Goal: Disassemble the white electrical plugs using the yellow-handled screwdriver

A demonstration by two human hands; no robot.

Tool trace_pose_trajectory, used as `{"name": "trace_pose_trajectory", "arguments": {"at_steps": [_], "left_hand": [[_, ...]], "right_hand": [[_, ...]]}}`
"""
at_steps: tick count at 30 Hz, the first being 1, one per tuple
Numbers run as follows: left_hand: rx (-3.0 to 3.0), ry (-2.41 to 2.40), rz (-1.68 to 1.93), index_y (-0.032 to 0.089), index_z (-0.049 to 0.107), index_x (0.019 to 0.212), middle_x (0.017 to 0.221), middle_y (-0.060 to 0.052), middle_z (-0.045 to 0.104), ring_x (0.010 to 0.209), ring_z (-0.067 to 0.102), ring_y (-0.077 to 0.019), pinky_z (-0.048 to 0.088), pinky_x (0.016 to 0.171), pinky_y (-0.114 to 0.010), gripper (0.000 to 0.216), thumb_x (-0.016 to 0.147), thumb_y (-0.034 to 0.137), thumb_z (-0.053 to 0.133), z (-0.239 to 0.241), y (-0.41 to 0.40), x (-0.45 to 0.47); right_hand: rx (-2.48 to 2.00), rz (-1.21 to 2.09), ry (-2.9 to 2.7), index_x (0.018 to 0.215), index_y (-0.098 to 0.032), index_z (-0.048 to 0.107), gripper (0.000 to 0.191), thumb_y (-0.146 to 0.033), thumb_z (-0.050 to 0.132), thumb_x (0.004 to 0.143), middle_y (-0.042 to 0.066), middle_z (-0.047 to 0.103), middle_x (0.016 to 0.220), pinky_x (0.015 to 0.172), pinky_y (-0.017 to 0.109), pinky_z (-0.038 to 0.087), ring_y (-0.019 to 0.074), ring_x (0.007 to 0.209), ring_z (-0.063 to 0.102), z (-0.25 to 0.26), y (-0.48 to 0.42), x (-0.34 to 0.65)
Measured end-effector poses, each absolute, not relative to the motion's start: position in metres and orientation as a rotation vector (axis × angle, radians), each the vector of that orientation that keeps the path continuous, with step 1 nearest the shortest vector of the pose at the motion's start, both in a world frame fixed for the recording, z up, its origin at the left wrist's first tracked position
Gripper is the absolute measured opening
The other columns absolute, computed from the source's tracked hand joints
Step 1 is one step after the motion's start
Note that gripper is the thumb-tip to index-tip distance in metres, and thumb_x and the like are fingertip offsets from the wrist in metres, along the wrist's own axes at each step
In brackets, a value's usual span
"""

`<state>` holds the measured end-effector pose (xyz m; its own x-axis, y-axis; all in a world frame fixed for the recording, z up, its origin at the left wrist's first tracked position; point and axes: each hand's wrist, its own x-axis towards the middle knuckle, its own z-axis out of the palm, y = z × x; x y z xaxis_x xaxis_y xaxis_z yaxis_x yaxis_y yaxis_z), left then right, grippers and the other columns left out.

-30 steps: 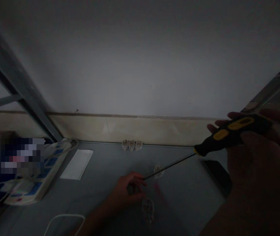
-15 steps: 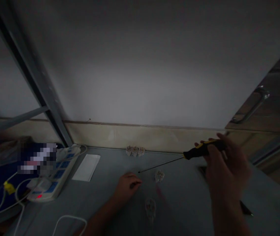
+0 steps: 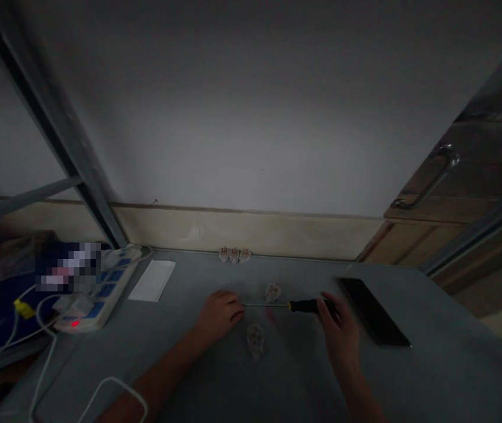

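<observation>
The fingers (image 3: 336,301) of the right hand (image 3: 341,335) close around the back of the screwdriver (image 3: 304,306), with the thumb on the near side of its dark handle. Those of the left hand (image 3: 219,317) are curled in and pressed together at the end of the thin shaft; whether they pinch the tip itself or some small part is too dim to tell. So the screwdriver lies crosswise between the two hands, nearly level over the tabletop (image 3: 198,388), tip toward the left hand.

The step in hand looks like bringing tip and left fingertips together. To do it well, the left hand should serve as the quiet anchor, its fingertips beside the tip rather than in front of it, while the right keeps the shaft straight and uses only light force, since a slip would run into the fingers.

As for pose, the left hand is knuckles up, its forearm slanting in from the lower left; the right forearm rises more steeply from the lower right, the wrist turned inward to face the other hand. One clear piece (image 3: 273,292) sits just beyond the shaft, another clear piece (image 3: 255,339) on the near side, between the forearms. A dark flat object (image 3: 372,311) lies beside the right hand.
</observation>
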<state>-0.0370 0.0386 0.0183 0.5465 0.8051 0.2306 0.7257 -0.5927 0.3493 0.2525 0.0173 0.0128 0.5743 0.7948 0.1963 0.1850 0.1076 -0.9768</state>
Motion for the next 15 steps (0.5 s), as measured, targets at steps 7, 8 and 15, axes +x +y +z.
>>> {"name": "trace_pose_trajectory", "arguments": {"at_steps": [7,8,15], "left_hand": [[2.488,1.382,0.596,0.021,0.076,0.09,0.089,-0.005,0.074,0.087,0.068,-0.0226,0.053,0.081,-0.034,0.01,0.086,0.016,0.069,0.013,0.032,-0.042],[2.466,1.395,0.61,0.021,0.076,0.09,0.089,-0.005,0.074,0.087,0.068,-0.0231,0.053,0.081,-0.034,0.01,0.086,0.016,0.069,0.013,0.031,-0.042],[2.23,1.513,0.726,0.02,0.071,0.111,0.089,-0.005,0.073,0.078,0.069,-0.0209,0.056,0.072,-0.031,0.026,0.086,0.024,0.066,0.015,-0.013,-0.029]], "right_hand": [[-1.518,0.51,-1.334,0.087,-0.021,0.075,0.035,-0.049,0.068,0.067,0.011,0.074,0.093,0.096,0.058,0.046,0.0326,0.095,0.064,-0.012,0.019,0.267],[-1.518,0.487,-1.361,0.09,-0.021,0.075,0.036,-0.049,0.066,0.069,0.012,0.073,0.096,0.096,0.057,0.046,0.0325,0.097,0.063,-0.015,0.018,0.267],[-1.487,0.371,-1.49,0.103,-0.022,0.07,0.038,-0.05,0.062,0.079,0.011,0.068,0.107,0.1,0.053,0.046,0.0295,0.106,0.06,-0.018,0.011,0.264]]}}
